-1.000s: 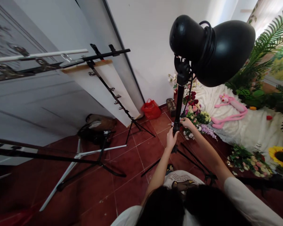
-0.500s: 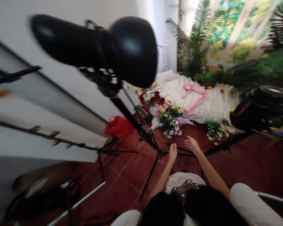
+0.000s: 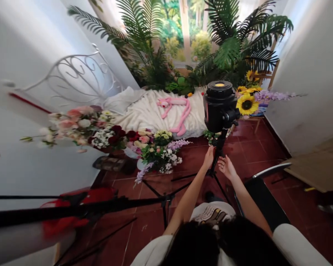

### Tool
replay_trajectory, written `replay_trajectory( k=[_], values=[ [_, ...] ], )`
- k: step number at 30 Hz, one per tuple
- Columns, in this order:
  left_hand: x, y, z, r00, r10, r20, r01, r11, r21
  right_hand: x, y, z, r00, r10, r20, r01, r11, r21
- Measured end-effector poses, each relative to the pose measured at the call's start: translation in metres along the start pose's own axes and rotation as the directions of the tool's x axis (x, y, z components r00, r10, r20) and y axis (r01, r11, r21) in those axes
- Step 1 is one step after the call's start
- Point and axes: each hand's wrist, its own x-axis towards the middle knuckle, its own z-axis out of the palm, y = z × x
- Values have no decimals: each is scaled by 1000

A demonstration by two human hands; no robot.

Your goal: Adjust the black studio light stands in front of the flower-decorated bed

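In front of me stands a black studio light (image 3: 220, 109) on a black tripod stand (image 3: 216, 157). My left hand (image 3: 209, 158) is beside the pole's left side, its fingers stretched upward along it; whether it touches the pole I cannot tell. To the right of the pole is my right hand (image 3: 226, 166), fingers apart and loosely bent, with a ring on one of them. Nothing shows in either palm. The stand's legs spread over the red tiled floor just beyond my lap.
Artificial flowers (image 3: 160, 151) line the front of a bed with a white cover (image 3: 144, 114), where a pink plush toy (image 3: 180, 107) lies. Sunflowers (image 3: 248, 103) are at right. A second stand (image 3: 113, 203) crosses the lower left. A black chair (image 3: 268, 199) is near my right arm.
My view has swung to the right, so the large black lamp has left it and the smaller studio light is central. Both hands have come up to its pole.
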Motion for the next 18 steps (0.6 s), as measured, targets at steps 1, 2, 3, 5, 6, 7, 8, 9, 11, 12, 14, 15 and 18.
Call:
replay_trajectory(
  k=[1, 2, 3, 5, 6, 7, 8, 9, 11, 12, 14, 15, 18],
  values=[
    [5, 0, 7, 999, -39, 0, 39, 999, 1, 0, -3, 1, 1000, -3, 4, 3, 1000, -6],
    [9, -1, 12, 997, -82, 0, 82, 997, 10, 0, -4, 1, 1000, -12, 2, 12, 1000, -11],
    [12, -2, 17, 992, -123, -2, 123, 992, 23, 0, -5, 2, 1000, -26, -6, 26, 1000, -11],
    [16, -5, 23, 983, -184, -24, 184, 982, 34, 2, -6, 1, 998, -58, -24, 57, 998, -16],
    [17, -6, 25, 980, -198, -35, 199, 979, 33, 3, -7, 1, 997, -70, -28, 69, 997, -27],
    [18, -8, 27, 979, -201, -44, 202, 979, 29, 4, -7, 0, 996, -81, -30, 80, 996, -40],
    [18, -9, 28, 980, -195, -50, 196, 980, 26, 6, -7, -1, 995, -91, -30, 90, 995, -53],
    [18, -9, 28, 981, -186, -54, 188, 982, 23, 7, -8, -2, 994, -103, -31, 101, 993, -64],
    [18, -11, 29, 984, -169, -57, 170, 985, 20, 8, -9, -3, 990, -139, -24, 136, 987, -89],
    [18, -11, 29, 985, -163, -60, 164, 986, 16, 9, -10, -4, 986, -168, -14, 166, 980, -111],
    [17, -11, 28, 986, -159, -58, 160, 987, 11, 7, -11, -4, 964, -267, 1, 261, 940, -220],
    [17, -11, 28, 986, -161, -51, 162, 987, 11, 6, -12, -4, 942, -336, 9, 321, 892, -318],
    [17, -10, 26, 986, -166, -20, 167, 986, 19, 0, -15, -5, 842, -536, 63, 436, 607, -665]
  ],
)
